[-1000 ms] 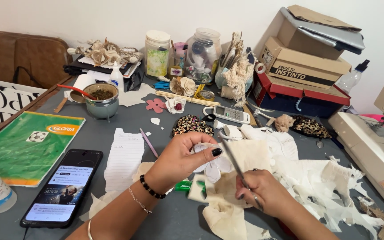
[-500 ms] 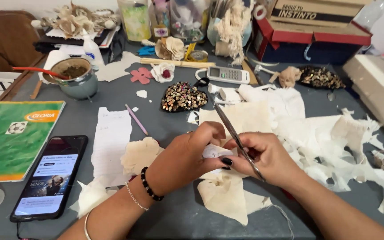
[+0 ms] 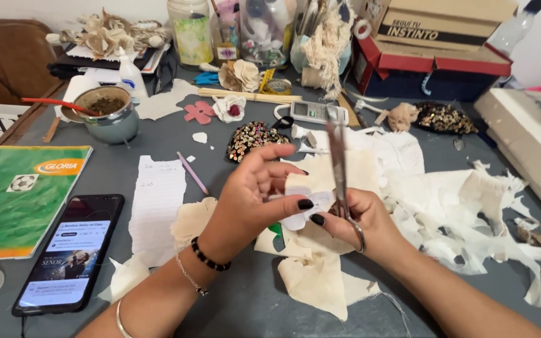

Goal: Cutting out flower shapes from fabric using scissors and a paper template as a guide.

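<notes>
The left hand is pinching a small white petal-shaped fabric cutout between thumb and fingertips, lifting it clear of the grey table so the blades can reach. Just beside it, the right hand is gripping silver scissors, blades nearly shut, pointing away. The cutout is looking scalloped, soft, pale.

Both forearms bare, no sleeves in view. Left hand: nails painted black, glossy, medium length. Left wrist carries three pieces: a bracelet of dark round beads nearest the hand, then a thin chain bracelet with small links, then a plain silver bangle further up the forearm, partly cut by the frame edge. Right hand: thumb nail black as well; no ring, watch or band visible on that wrist.
</notes>
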